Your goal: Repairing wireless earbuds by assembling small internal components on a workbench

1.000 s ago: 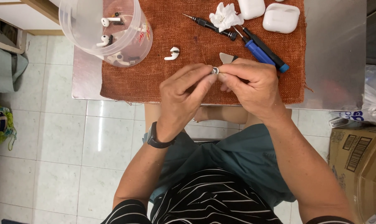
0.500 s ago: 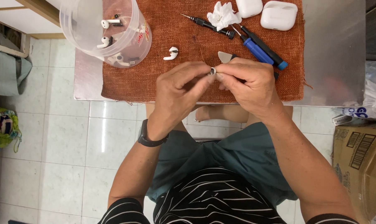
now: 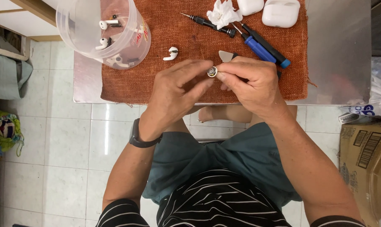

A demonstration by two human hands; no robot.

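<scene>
Both hands meet over the counter's (image 3: 337, 50) near edge. Right hand (image 3: 251, 82) fingers pinched shut on a small round silver part (image 3: 212, 72). Left hand (image 3: 177, 92) fingers close together, tips touching the part's left side. Loose white earbud (image 3: 171, 54) on the orange mat (image 3: 156, 80), just beyond.

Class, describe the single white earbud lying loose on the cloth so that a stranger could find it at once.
Start at the rust-orange woven cloth covering the metal table. Right of the clear plastic tub, above the left hand, lies the loose earbud. Unlike the other earbuds, it lies outside the tub.
</scene>
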